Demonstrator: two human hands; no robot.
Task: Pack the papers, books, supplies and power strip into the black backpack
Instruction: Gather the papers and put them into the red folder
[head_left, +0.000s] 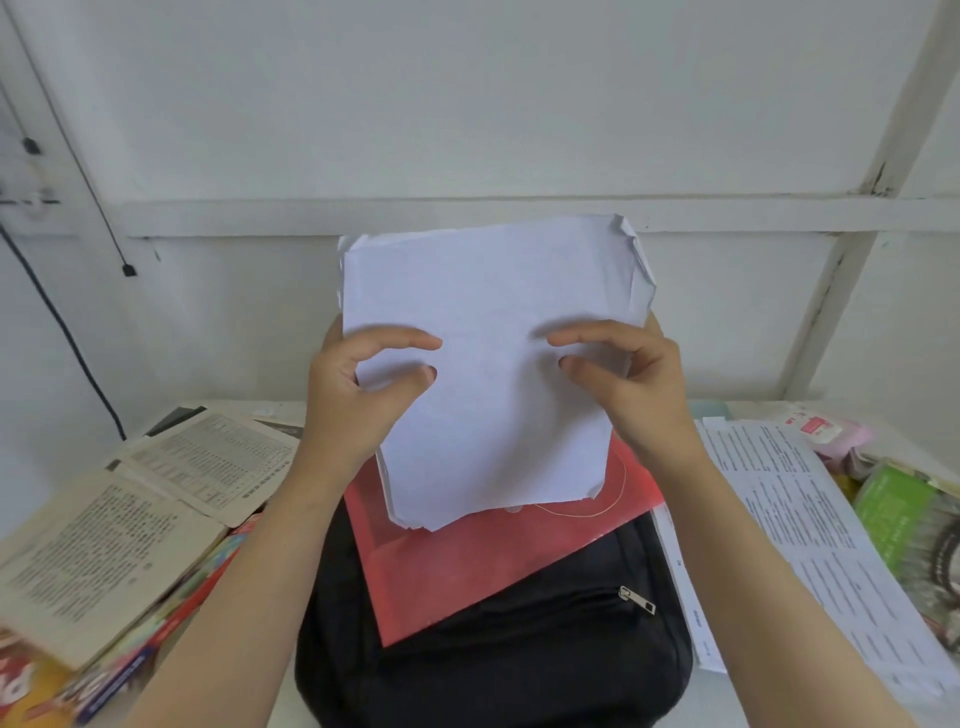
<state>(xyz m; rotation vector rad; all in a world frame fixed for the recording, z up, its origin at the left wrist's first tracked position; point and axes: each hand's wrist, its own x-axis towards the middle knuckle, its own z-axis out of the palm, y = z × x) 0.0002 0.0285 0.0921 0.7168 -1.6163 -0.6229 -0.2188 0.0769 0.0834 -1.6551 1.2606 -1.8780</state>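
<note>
One stack of white papers (493, 364) is held up off the black backpack (519, 665), directly above its far end. The blank face is toward the camera. The long axis stands roughly upright, the top edge toward the wall behind the backpack and the bottom edge hanging just over one red folder (467, 566). The upper right corner of the stack is crumpled and dog-eared.

Two hands hold the stack. The left hand (358, 395) grips its left edge and the right hand (639, 384) its right edge. On each hand the fingers are curled onto the near face, with the tips pointing inward toward one another and well apart. Both forearms reach forward, one on either side of the backpack.

The red folder lies askew on the backpack's upper half. The one backpack lies flat on the surface (727, 701), its long axis pointing away from the person, with one metal zipper pull (638, 600) showing.

Left of the backpack lie two open books (104, 545), overlapping, on top of colourful closed ones. Right of the backpack lies a spread of printed sheets (789, 519). Beyond them are one green packet (893, 509) and one pink packet (831, 431).
</note>
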